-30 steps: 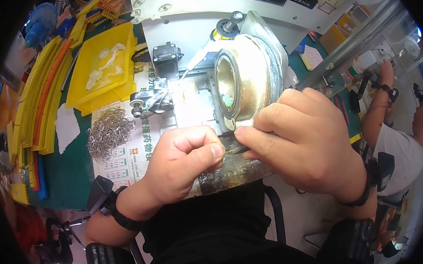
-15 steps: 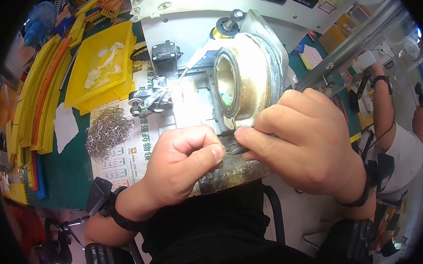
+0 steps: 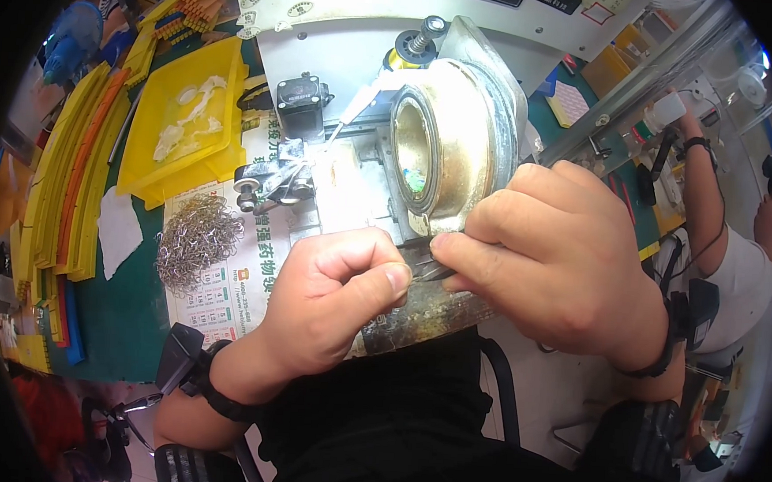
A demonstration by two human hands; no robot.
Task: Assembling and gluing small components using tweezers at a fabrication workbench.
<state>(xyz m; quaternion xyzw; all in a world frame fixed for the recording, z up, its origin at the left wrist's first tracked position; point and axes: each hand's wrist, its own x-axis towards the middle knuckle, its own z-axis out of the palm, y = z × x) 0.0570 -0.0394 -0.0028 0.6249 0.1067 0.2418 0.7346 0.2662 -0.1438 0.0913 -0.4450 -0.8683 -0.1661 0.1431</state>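
1. The left hand (image 3: 334,295) is clenched into a fist, thumb pressed on forefinger, pinching something too small to make out.
2. The right hand (image 3: 549,255) grips a thin dark metal tool (image 3: 433,273); its long axis runs left to right, tip meeting the left thumb.
3. Just beyond both hands, touching the right fingertips, stands the round brass ring fixture (image 3: 445,143), opening facing left.
4. Far left on the worktop (image 3: 125,313), a yellow plastic tray (image 3: 147,169) holds pale scraps; a heap of small wire rings (image 3: 196,238) lies nearer.
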